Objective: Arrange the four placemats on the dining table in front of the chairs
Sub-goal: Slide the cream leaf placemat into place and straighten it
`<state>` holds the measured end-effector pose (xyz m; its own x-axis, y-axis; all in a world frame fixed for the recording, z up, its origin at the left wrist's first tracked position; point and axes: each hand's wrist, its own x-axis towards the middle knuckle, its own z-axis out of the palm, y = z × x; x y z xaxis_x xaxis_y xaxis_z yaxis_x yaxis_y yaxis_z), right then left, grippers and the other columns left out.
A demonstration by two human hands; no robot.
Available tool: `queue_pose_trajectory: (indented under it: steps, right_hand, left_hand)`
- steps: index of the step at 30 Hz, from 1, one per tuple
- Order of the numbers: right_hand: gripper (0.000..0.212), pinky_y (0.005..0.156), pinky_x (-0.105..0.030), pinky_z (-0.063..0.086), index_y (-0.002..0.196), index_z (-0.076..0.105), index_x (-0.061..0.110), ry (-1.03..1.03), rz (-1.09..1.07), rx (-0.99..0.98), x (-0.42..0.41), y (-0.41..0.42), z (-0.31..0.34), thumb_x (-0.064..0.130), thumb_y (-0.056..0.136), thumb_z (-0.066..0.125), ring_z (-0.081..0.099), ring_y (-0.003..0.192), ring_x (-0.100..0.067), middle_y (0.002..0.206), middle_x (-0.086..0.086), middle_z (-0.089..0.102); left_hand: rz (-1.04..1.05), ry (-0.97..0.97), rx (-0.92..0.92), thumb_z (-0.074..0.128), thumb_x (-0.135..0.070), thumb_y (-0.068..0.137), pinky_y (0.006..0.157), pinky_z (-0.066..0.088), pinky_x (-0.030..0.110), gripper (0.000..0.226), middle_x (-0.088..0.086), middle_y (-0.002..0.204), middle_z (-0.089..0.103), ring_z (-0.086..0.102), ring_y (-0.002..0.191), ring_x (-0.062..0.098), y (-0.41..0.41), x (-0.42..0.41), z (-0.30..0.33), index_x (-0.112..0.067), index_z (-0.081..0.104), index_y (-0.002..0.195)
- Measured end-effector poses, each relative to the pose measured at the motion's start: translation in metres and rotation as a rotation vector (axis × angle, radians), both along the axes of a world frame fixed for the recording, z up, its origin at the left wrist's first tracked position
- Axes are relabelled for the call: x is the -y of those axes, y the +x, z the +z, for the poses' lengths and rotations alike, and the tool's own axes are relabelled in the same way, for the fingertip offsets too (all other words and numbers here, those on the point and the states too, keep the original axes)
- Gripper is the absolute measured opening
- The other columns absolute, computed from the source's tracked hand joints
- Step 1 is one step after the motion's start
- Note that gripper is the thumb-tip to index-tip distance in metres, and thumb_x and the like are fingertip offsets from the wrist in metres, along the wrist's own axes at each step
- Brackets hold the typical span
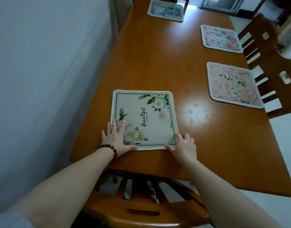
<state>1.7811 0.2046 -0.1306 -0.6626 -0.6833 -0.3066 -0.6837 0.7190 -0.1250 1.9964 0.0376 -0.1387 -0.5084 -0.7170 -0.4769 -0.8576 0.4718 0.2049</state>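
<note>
Four mats on the table (158, 63), all flat, none overlapping.

Cream mat (144, 120): near end of table, toward its left side, just in from near edge. White flowers, green leaves, dark script "Beautiful" printed sideways. Sits straight ahead of the near chair (141, 209), whose back shows below the table edge.

Left hand (116, 137): palm down on mat's near-left corner, fingers straight and a bit spread, thumb lying along the near hem. Dark bead bracelet (111, 149) on wrist.

Right hand (185, 148): at mat's near-right corner, fingers bent slightly w/ tips pressing on the corner, thumb stretched left along near hem. Whether any finger is tucked under the hem — can't tell.

Peach mat (233, 84): right edge of table, about midway along, its outer side at or just over the rim. A right chair (279, 83) directly beside it.

Pink mat (221, 38): right edge too, farther along, well apart from peach one. Second chair (258, 35) beside it, blurred.

Blue mat (166, 9): far end of table, pale blue-grey pattern, detail too soft to read. Chair back partly visible behind it.

Wall (51, 79) runs close along table's left edge. Bright glare patch on wood betw. cream and peach mats.
</note>
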Motion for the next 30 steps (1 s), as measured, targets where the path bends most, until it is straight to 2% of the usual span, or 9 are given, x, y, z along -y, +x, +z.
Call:
queue_pose_trajectory:
  steps: [3, 6, 11, 14, 17, 21, 26, 30]
  right_hand:
    - [0.075, 0.111, -0.048, 0.025, 0.145, 0.028, 0.026, 0.017, 0.045, 0.015, 0.011, -0.018, 0.001, 0.066, 0.085, 0.047, 0.021, 0.138, -0.034, 0.153, -0.012, 0.022]
    - [0.074, 0.115, -0.051, 0.016, 0.147, 0.023, 0.027, 0.016, 0.131, -0.001, 0.032, -0.035, 0.003, 0.067, 0.087, 0.04, 0.011, 0.143, -0.032, 0.157, -0.011, 0.013]
    - [0.072, 0.115, -0.052, 0.0, 0.149, 0.016, 0.03, 0.011, 0.305, 0.009, 0.076, -0.058, 0.005, 0.065, 0.089, 0.036, -0.005, 0.146, -0.027, 0.16, -0.007, 0.0]
    - [0.068, 0.116, -0.054, 0.0, 0.149, 0.016, 0.03, 0.002, 0.343, 0.049, 0.106, -0.072, 0.003, 0.062, 0.092, 0.033, -0.007, 0.146, -0.028, 0.16, -0.008, -0.001]
    - [0.066, 0.116, -0.055, -0.002, 0.149, 0.014, 0.031, 0.002, 0.339, 0.095, 0.138, -0.086, -0.001, 0.056, 0.093, 0.038, -0.008, 0.146, -0.028, 0.16, -0.009, -0.002]
    - [0.062, 0.117, -0.053, 0.0, 0.148, 0.022, 0.026, -0.048, 0.38, 0.095, 0.183, -0.097, -0.005, 0.049, 0.094, 0.041, -0.003, 0.146, -0.029, 0.159, -0.01, 0.006]
    - [0.066, 0.117, -0.052, 0.006, 0.148, 0.023, 0.028, -0.043, 0.484, 0.148, 0.224, -0.092, -0.013, 0.051, 0.092, 0.049, 0.004, 0.146, -0.031, 0.159, -0.007, 0.014]
    - [0.066, 0.117, -0.051, 0.011, 0.149, 0.022, 0.028, -0.073, 0.488, 0.099, 0.222, -0.092, -0.019, 0.053, 0.092, 0.046, 0.007, 0.145, -0.03, 0.158, -0.006, 0.017]
  left_hand:
    - [-0.06, -0.029, 0.033, 0.045, -0.093, 0.055, 0.112, -0.002, 0.057, 0.126, 0.011, 0.152, -0.032, -0.022, 0.141, 0.035, 0.002, -0.018, -0.004, -0.036, -0.026, 0.143]
    - [-0.006, -0.045, 0.064, 0.043, -0.091, 0.059, 0.112, -0.002, 0.057, 0.124, 0.012, 0.151, -0.034, -0.025, 0.139, 0.037, 0.0, -0.033, -0.009, -0.036, -0.031, 0.141]
    - [0.1, -0.092, 0.072, 0.043, -0.089, 0.063, 0.114, 0.002, 0.056, 0.12, 0.013, 0.153, -0.029, -0.022, 0.14, 0.038, -0.008, -0.044, -0.013, -0.034, -0.027, 0.143]
    - [0.156, -0.099, 0.064, 0.045, -0.088, 0.063, 0.114, 0.003, 0.054, 0.12, 0.012, 0.154, -0.027, -0.021, 0.141, 0.037, -0.013, -0.044, -0.015, -0.033, -0.025, 0.144]
    - [0.19, -0.107, 0.072, 0.045, -0.089, 0.062, 0.114, 0.004, 0.052, 0.121, 0.012, 0.155, -0.025, -0.02, 0.142, 0.033, -0.013, -0.043, -0.016, -0.033, -0.024, 0.144]
    - [0.248, -0.113, 0.047, 0.041, -0.092, 0.059, 0.115, 0.002, 0.049, 0.122, 0.009, 0.155, -0.026, -0.019, 0.143, 0.03, -0.008, -0.046, -0.023, -0.034, -0.027, 0.143]
    - [0.301, -0.126, 0.042, 0.041, -0.089, 0.064, 0.115, 0.004, 0.048, 0.116, 0.006, 0.155, -0.025, -0.017, 0.143, 0.029, -0.001, -0.044, -0.026, -0.037, -0.026, 0.142]
    - [0.323, -0.12, 0.038, 0.048, -0.081, 0.07, 0.115, 0.009, 0.048, 0.113, 0.007, 0.156, -0.023, -0.012, 0.144, 0.03, 0.001, -0.035, -0.017, -0.036, -0.024, 0.144]
